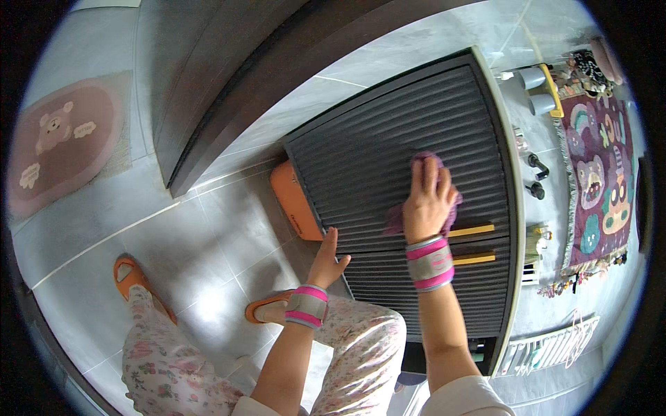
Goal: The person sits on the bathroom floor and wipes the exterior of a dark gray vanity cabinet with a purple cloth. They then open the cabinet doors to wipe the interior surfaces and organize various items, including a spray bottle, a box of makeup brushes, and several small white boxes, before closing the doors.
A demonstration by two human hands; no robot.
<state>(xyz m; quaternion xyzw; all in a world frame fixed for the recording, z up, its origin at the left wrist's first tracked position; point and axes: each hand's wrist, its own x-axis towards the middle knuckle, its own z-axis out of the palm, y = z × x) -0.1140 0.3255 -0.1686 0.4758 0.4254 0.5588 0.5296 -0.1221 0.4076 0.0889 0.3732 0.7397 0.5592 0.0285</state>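
My right hand (429,203) presses a crumpled purple cloth (398,218) against the ribbed door of a dark grey cabinet (374,151). The cloth spreads out on both sides of the palm, partly hidden by it. Just beyond my right wrist are two yellow door handles (472,230), one on each side of the gap between the doors. My left hand (328,262) holds nothing, its thumb and fingers apart, near the lower edge of the cabinet doors; whether it touches them I cannot tell. Each wrist wears a pink and grey band.
An orange box (295,200) sits under the cabinet. A dark door frame (208,135) rises at the left, with a pink bear mat (73,140) beyond it. Black taps (538,166), grey cups (541,103), a patterned hanging cloth (593,182) and a white rack (551,346) are at the right.
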